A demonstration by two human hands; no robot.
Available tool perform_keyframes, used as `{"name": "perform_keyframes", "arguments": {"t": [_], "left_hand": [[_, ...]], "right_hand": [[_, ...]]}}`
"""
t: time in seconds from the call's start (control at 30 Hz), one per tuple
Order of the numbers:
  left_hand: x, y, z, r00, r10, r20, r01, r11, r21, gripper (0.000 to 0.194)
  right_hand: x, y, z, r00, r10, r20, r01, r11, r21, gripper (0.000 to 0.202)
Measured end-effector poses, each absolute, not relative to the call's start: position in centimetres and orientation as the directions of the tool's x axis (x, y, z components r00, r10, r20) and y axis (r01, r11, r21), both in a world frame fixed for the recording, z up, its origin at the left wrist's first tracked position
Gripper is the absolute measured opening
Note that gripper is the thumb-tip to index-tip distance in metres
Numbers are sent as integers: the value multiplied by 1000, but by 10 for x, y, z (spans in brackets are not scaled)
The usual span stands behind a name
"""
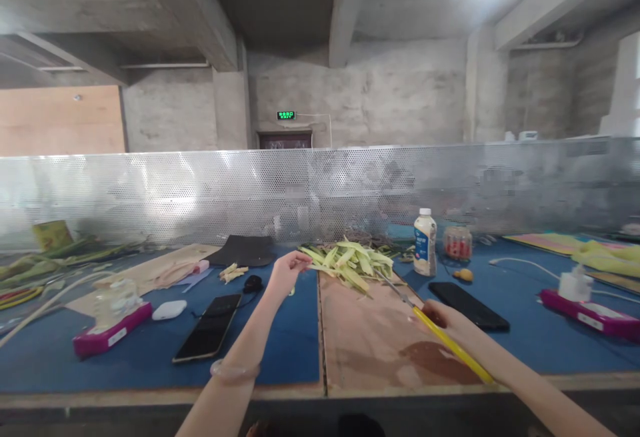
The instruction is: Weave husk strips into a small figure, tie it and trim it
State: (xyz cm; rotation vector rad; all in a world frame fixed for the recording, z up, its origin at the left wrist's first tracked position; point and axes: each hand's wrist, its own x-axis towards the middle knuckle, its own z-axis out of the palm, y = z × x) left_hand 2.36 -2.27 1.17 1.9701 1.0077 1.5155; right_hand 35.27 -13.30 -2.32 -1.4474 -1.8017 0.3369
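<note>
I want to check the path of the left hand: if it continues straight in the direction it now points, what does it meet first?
Probably the pile of green leaf strips: the left hand already pinches the near end of one strip, and its fingers point right toward the pile.

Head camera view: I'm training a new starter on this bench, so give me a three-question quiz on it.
1. True or false: the left hand touches the pile of green strips.
2. What does the right hand hold? A) bottle B) yellow-handled tool C) phone
3. What stands right of the strips, beside the small jar?

Key: 1 true; 2 B; 3 the white bottle.
</note>
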Motion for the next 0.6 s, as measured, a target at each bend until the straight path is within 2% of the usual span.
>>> {"name": "perform_keyframes", "arguments": {"t": [0.17,0.3,0.43,0.6], "left_hand": [[25,-25,12,166,784,598,267,-620,738,18],[28,-30,12,237,790,566,266,-613,744,17],[29,-33,13,255,800,543,264,-598,757,17],[25,-27,12,173,824,539,250,-566,785,17]], "right_hand": [[355,-143,-22,-25,926,377,701,285,-654,29],[364,-151,-29,-41,963,267,757,204,-621,28],[371,-162,-36,-39,972,232,838,159,-522,32],[369,-157,-28,49,976,212,937,29,-348,33]]}}
